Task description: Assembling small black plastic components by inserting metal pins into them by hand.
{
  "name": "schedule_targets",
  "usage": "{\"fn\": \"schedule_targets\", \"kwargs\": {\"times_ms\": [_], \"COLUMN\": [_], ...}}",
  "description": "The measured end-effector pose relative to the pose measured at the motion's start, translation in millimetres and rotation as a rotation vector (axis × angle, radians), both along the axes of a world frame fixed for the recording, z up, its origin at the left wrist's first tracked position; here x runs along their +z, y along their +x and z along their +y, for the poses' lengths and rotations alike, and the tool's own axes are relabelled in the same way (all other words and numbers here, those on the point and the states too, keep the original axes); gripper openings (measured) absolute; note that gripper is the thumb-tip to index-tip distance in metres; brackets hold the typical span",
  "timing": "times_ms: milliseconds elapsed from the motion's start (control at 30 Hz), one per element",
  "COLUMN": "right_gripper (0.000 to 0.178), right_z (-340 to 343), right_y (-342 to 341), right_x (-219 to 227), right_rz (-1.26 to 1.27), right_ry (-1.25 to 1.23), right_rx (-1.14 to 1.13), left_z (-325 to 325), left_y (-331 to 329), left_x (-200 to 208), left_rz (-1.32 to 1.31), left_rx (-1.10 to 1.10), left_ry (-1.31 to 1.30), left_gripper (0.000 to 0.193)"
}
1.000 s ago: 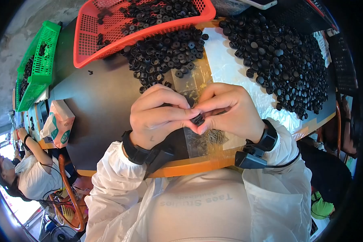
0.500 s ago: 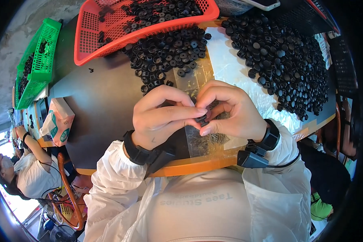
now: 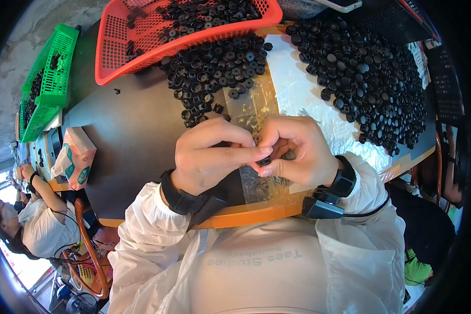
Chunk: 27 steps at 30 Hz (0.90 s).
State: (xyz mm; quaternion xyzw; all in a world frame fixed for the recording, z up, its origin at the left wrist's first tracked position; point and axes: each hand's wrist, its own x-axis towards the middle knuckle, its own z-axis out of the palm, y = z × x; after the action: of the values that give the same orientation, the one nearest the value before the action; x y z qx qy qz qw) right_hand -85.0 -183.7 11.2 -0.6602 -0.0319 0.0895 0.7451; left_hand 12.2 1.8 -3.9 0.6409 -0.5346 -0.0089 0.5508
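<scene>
My left hand (image 3: 209,153) and my right hand (image 3: 304,150) meet near the front of the table. Between their fingertips is a small black plastic part (image 3: 265,161), pinched from both sides. My fingers cover most of it, so its full shape is hidden. Thin metal pins (image 3: 280,181) lie on the table under my right hand, partly covered by it. Beyond my left hand spreads a heap of black round plastic pieces (image 3: 196,78), some of them hollow rings. A larger pile of black round caps (image 3: 369,78) lies to the far right on a white sheet (image 3: 293,86).
A red plastic basket (image 3: 136,67) of black pieces stands at the back. At the left are a green basket (image 3: 49,86) and a tissue pack (image 3: 81,157). Another person (image 3: 47,225) sits at far left beside a chair (image 3: 81,246). The orange table edge (image 3: 256,215) runs before me.
Both hands have shifted slightly down, and my right hand has come a little left. My fingers have closed in further, so less of the black part shows.
</scene>
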Motion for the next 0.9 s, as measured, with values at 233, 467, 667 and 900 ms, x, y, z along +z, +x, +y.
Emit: {"fn": "schedule_targets", "kwargs": {"times_ms": [233, 467, 667, 900], "right_gripper": [0.017, 0.026, 0.028, 0.025], "right_z": [-0.1, -27.1, -116.1, -54.5], "right_y": [-2.0, 17.6, 14.5, 17.3], "right_x": [-2.2, 17.6, 44.9, 51.7], "right_rz": [-0.083, -0.611, -0.367, -0.572], "right_ry": [-0.084, -0.908, -1.594, -1.491], "right_rx": [-0.025, -0.313, -0.879, -0.403], "left_z": [-0.8, 4.1, 11.3, 11.1], "left_y": [-2.7, -1.8, 7.5, 27.2], "left_x": [5.5, 7.0, 17.7, 8.7], "left_rz": [-0.155, -0.162, -0.205, -0.366], "left_rx": [0.038, 0.16, 0.545, 0.56], "left_ry": [-0.01, -0.049, 0.006, 0.154], "left_gripper": [0.027, 0.043, 0.032, 0.025]}}
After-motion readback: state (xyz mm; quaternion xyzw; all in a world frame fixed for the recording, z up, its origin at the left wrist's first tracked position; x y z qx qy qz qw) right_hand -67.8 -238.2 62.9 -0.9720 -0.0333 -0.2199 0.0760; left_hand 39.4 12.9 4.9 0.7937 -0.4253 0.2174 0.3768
